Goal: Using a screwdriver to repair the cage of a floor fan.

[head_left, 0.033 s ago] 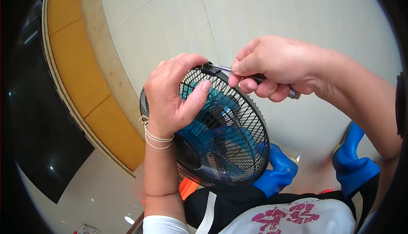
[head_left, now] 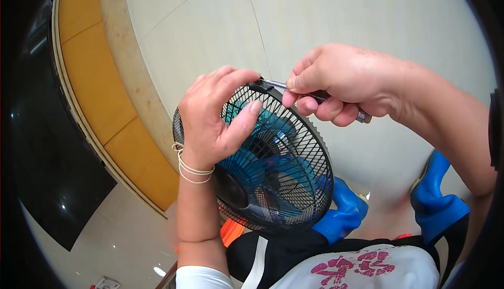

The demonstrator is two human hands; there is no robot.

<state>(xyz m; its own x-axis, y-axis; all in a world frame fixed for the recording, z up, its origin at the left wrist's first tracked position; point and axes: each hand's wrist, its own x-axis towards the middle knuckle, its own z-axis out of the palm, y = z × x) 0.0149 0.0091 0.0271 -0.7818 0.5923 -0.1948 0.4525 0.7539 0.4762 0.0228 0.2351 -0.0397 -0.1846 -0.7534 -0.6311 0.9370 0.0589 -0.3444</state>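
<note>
Closest to my head camera, I have the wearer's white shirt with dark pink marks (head_left: 357,269) along the lower edge, above black cloth trousers (head_left: 294,241). Up from there I follow the two bare forearms out to the hands. I see the left hand (head_left: 207,116) half open, thin pale bands (head_left: 197,173) around its wrist, thumb and forefinger well apart over the upper edge of a round black wire-grille fan with teal-blue blades (head_left: 230,188). The forefinger's tip is at a small black clip (head_left: 259,85) on the rim; from here I cannot tell whether the other fingers grip the grille. I read the right hand (head_left: 336,85) as closed around a slim hand tool with a silver shaft and dark handle (head_left: 275,84), its shaft pointing left to the clip. The fan sits tilted in front of the lap, beside the left of two blue rubber boots (head_left: 341,210), with something bright orange (head_left: 231,232) partly hidden at its lower left. Beyond, I get pale floor tiles (head_left: 378,16) and, off left, yellow-orange panels (head_left: 100,74) next to a glossy black surface (head_left: 52,147)
</note>
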